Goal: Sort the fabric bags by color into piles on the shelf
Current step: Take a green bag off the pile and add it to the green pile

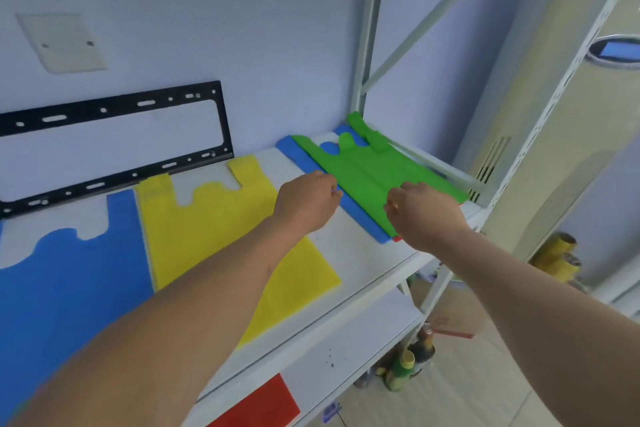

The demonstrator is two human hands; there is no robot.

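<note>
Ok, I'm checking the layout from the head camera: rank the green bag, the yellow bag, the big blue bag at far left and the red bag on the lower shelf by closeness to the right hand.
1. Green bag: under the right hand, touching it.
2. Yellow bag: mid-shelf, to its left.
3. Red bag, lower shelf, and big blue bag, far left: too close to call.

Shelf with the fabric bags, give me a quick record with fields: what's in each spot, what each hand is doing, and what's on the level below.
shelf left: blue bag lying flat
shelf middle: yellow bag lying flat
shelf right: mixed stack, green bag on top, second blue bag under it, a red edge showing at the bottom
left hand: at the stack's left edge, fingers curled; grip unclear
right hand: on the green bag's near edge, fingers curled; grip unclear
lower shelf: red bag
</note>
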